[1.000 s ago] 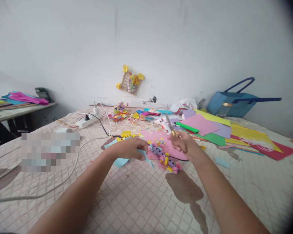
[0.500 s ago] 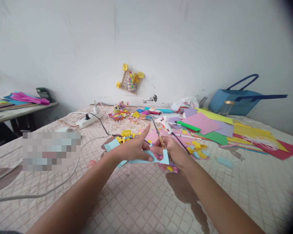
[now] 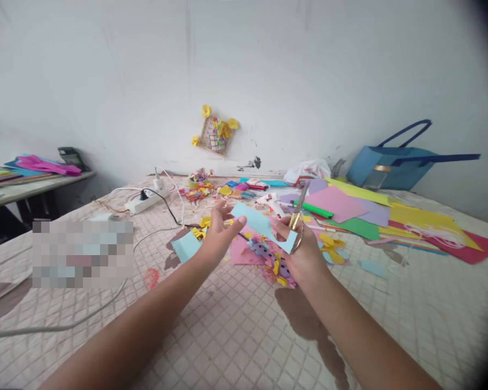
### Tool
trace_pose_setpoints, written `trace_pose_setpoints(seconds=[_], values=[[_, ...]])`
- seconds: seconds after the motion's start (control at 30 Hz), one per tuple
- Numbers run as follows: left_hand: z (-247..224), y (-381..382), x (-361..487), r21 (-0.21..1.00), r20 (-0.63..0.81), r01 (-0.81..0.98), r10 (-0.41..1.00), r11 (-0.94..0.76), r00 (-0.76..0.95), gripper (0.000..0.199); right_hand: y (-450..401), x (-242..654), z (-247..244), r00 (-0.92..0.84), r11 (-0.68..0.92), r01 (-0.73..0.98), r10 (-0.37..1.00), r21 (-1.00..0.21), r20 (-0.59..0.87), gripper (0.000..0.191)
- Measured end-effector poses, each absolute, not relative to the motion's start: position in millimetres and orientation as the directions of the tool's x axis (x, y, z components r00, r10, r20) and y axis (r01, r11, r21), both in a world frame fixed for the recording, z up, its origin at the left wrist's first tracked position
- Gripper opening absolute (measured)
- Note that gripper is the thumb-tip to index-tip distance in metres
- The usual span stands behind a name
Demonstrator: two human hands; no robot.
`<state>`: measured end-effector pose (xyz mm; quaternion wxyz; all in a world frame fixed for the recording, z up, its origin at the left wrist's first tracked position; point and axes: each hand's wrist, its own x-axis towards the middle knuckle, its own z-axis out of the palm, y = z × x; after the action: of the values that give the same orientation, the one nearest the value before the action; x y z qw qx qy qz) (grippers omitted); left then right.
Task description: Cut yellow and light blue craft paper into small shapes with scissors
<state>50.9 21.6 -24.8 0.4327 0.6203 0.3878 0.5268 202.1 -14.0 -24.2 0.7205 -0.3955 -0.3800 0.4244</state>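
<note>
In my right hand (image 3: 305, 249) is a pair of gold-handled scissors (image 3: 296, 219), blades pointing up and away. Fingers of that hand also pinch the right part of a light blue paper piece (image 3: 254, 219), which has a cut-out notch at its lower right end. My left hand (image 3: 222, 233) is at the paper's left end, thumb on its edge and the other fingers spread loosely behind. Below the paper lies a bunch of pink, yellow and dotted lilac paper pieces (image 3: 274, 262). Another light blue sheet (image 3: 186, 246) lies beside my left wrist.
A white glue gun (image 3: 271, 203) lies behind the hands. Coloured sheets (image 3: 337, 205) and a green marker (image 3: 314, 209) are to the right, near a blue bag (image 3: 394, 168). A power strip (image 3: 146, 201) and cables (image 3: 126, 271) lie left. A decorated frame (image 3: 217, 132) hangs on the wall.
The light blue paper has been raised and turned, and its notched end now sits at my right hand. The scissors have shifted right, and my left hand has moved left.
</note>
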Motion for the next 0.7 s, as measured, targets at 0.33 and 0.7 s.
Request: trace_pose_setpoints(seconds=[0.33,0.7], values=[[-30,17,62,0.958,0.179,-0.273,0.930,-0.089,0.322,0.019,-22,188,-29,0.246,0.224,-0.257,0.956,-0.940,0.161,0.028],[-8,23,36,0.939,0.160,0.106,0.688,-0.328,0.708,0.025,-21,200,-29,0.158,0.165,-0.165,0.978,-0.973,0.139,0.029]])
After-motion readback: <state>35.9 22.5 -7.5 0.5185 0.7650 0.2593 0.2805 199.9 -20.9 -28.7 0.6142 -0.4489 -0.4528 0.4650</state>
